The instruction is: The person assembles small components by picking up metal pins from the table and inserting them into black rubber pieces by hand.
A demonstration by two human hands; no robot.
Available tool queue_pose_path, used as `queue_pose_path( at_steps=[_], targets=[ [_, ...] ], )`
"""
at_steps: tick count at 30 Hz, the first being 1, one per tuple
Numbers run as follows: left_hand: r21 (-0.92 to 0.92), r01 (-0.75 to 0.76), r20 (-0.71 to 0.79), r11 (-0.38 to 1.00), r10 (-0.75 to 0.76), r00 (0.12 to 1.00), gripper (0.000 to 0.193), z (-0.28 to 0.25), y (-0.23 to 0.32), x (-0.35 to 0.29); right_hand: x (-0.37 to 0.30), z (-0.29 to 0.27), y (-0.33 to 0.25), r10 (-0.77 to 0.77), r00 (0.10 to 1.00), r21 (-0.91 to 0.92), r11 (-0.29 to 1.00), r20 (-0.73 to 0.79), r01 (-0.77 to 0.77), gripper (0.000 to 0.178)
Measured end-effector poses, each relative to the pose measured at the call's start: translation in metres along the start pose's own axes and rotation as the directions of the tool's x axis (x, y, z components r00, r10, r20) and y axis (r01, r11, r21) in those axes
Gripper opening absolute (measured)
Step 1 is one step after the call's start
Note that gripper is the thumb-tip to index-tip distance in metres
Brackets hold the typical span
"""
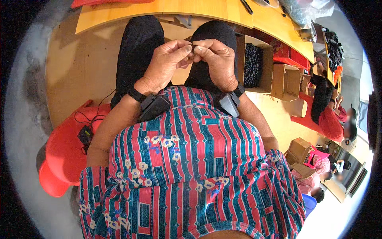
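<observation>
A small dark part (193, 46) is pinched between the closed fingertips of the left hand (169, 59) and right hand (217, 59), its fitting seemingly unfinished, over the lap.

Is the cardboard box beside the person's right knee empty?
No, the cardboard box is filled with small dark pieces.

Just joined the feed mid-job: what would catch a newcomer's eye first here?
Both hands, the left hand and the right hand, meet over the lap, pinching a small dark piece between their fingertips. Right of the knees stands an open cardboard box full of small dark parts.
</observation>
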State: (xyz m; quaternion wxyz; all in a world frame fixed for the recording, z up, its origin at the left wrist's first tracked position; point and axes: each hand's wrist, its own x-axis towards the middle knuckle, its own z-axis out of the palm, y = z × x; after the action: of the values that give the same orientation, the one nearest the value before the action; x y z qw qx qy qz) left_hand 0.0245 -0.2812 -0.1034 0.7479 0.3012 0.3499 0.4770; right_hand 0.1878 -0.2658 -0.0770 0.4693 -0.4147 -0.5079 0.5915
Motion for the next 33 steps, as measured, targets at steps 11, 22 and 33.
queue_pose_path(
  at_steps=[11, 22, 33],
  targets=[
    [0.181, -0.162, -0.032, 0.97, 0.171, 0.985, 0.016, 0.022, 0.013, 0.0, -0.002, -0.004, -0.015, 0.138, 0.99, 0.253, 0.959, -0.031, -0.126, 0.008],
    [0.22, -0.216, -0.019, 0.951, 0.225, 0.974, 0.017, 0.023, 0.014, 0.008, 0.005, -0.009, -0.015, 0.082, 0.996, 0.17, 0.983, -0.036, -0.075, 0.009],
    [0.195, -0.141, -0.127, 0.971, 0.168, 0.978, 0.021, 0.032, 0.006, 0.003, -0.005, -0.006, -0.011, -0.004, 0.992, 0.06, 0.998, -0.126, 0.012, 0.009]
  ],
)
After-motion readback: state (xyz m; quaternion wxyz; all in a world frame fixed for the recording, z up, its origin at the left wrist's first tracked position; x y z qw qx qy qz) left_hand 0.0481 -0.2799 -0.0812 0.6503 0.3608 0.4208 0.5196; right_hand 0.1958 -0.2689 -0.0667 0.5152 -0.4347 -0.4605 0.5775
